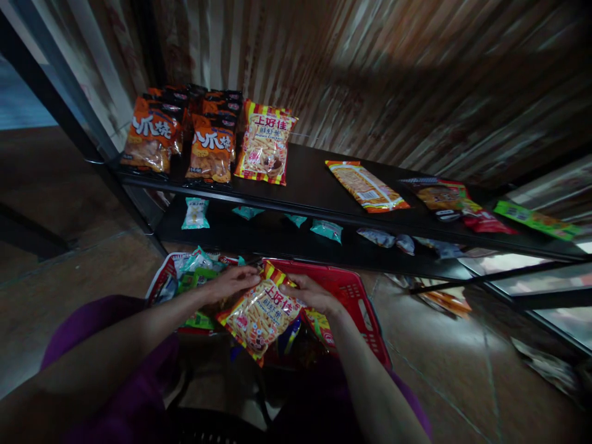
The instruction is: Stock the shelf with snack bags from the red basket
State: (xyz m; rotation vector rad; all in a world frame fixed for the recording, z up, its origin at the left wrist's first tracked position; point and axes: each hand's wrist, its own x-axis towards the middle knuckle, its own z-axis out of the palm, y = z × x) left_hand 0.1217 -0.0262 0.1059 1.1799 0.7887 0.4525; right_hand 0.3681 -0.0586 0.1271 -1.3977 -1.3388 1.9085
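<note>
A yellow, red and white bag of prawn crackers point(266, 314) is held between my two hands, tilted, above a red shopping basket point(340, 280). My left hand point(235, 283) has its fingers on the bag's upper left edge. At the upper right, my right hand point(314, 293) grips the bag with the fingers curled over its edge. Other snack packs, including a green packet point(197, 280), fill the basket's left part. More packets, partly hidden by the held bag and my right arm, lie in the basket's right part.
On the upper black shelf point(305, 179) stand rows of orange and black snack bags point(210, 148) and a matching prawn cracker bag point(266, 142). A flat orange packet point(367, 186) and a green packet point(536, 219) lie farther right. Small teal packets point(326, 230) rest on the lower shelf.
</note>
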